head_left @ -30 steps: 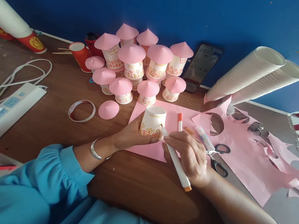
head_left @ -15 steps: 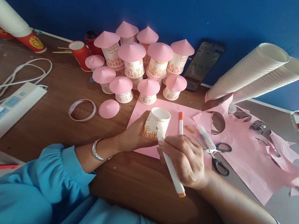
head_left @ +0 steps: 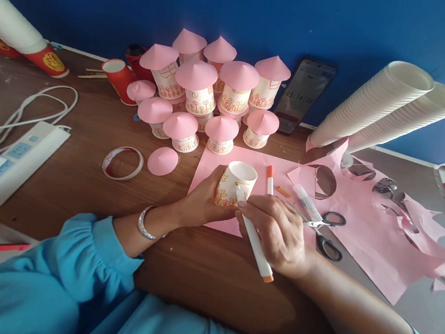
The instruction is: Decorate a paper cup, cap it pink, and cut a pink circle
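My left hand [head_left: 203, 197] is wrapped round a white paper cup [head_left: 241, 174] with its open rim up, tilted a little. Orange and yellow plant drawings and a short line mark the cup's side. My right hand [head_left: 277, 229] grips a white marker [head_left: 256, 246] with an orange end; its tip is at the cup's wall, though I cannot tell if it touches. Pink paper [head_left: 223, 162] lies beneath both hands. Just beyond rests an orange marker cap [head_left: 270, 171] on another white marker, partly hidden by my right hand.
Several decorated cups with pink cone roofs [head_left: 196, 75] stand at the back, beside a phone [head_left: 303, 96]. Scissors [head_left: 322, 226], a glue stick [head_left: 304, 200] and pink scraps [head_left: 363, 231] lie right, below stacked cups [head_left: 374, 104]. Left are a tape roll [head_left: 139, 165], a pink cone [head_left: 162, 161] and a power strip [head_left: 27, 153].
The cup has turned slightly and shifted a little right in my left hand. The marker's tip has moved slightly up and right along the cup, under the yellow line.
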A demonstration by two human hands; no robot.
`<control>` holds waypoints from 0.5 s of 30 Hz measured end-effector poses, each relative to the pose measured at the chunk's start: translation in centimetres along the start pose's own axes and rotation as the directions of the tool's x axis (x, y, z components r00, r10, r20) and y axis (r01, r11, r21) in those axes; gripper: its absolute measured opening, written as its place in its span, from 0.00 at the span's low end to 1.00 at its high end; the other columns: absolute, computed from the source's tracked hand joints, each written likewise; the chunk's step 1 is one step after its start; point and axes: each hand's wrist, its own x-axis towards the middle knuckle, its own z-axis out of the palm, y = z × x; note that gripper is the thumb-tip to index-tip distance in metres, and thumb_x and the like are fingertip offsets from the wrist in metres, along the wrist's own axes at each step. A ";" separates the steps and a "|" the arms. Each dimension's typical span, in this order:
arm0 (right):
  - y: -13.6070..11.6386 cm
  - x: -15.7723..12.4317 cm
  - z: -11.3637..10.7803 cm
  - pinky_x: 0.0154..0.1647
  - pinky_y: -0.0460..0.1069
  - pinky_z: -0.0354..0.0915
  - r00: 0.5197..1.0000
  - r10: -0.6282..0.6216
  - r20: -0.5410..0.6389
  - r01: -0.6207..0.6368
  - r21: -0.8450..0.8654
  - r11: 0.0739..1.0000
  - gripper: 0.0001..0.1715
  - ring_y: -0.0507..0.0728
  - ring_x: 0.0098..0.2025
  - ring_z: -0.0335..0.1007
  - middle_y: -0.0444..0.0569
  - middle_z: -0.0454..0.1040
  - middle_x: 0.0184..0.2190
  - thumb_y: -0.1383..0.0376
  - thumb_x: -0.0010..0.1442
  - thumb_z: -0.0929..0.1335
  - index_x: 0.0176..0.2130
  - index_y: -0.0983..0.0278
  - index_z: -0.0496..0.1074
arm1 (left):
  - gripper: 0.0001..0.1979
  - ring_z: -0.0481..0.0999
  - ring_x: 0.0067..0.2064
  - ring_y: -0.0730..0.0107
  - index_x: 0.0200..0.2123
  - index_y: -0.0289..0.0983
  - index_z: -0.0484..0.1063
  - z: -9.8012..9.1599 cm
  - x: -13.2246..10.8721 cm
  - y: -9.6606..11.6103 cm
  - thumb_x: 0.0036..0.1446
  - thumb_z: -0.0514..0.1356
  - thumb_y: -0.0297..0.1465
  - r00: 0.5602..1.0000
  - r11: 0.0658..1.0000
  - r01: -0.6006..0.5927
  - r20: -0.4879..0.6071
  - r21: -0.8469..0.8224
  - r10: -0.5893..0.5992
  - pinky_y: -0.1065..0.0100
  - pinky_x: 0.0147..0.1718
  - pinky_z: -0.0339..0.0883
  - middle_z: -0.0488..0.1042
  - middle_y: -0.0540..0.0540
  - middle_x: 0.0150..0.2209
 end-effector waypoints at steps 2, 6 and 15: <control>0.0 -0.1 0.1 0.33 0.52 0.71 1.000 -0.001 0.011 0.001 0.000 1.000 0.14 0.57 0.35 0.74 0.56 0.78 0.39 0.76 0.65 0.67 0.51 0.69 0.70 | 0.34 0.69 0.40 0.65 0.48 0.40 0.62 0.0 0.0 0.0 0.44 0.77 0.40 1.000 1.000 -0.003 -0.004 0.001 0.003 0.65 0.36 0.67 0.70 0.48 0.41; -0.2 -0.2 0.2 0.32 0.52 0.71 1.000 0.015 0.018 -0.015 0.009 1.000 0.16 0.57 0.34 0.74 0.54 0.79 0.39 0.75 0.66 0.67 0.53 0.67 0.69 | 0.34 0.70 0.41 0.64 0.49 0.40 0.62 -0.1 0.1 -0.1 0.44 0.76 0.39 1.000 1.000 0.013 0.001 -0.025 -0.013 0.65 0.37 0.68 0.70 0.48 0.42; -0.4 -0.3 0.3 0.33 0.52 0.73 1.000 0.001 0.021 -0.002 0.041 0.999 0.14 0.57 0.34 0.74 0.56 0.78 0.38 0.76 0.65 0.68 0.50 0.69 0.70 | 0.37 0.72 0.43 0.62 0.51 0.40 0.63 -0.1 0.1 -0.1 0.41 0.77 0.38 0.997 0.993 0.068 -0.013 -0.100 -0.070 0.64 0.40 0.72 0.71 0.47 0.44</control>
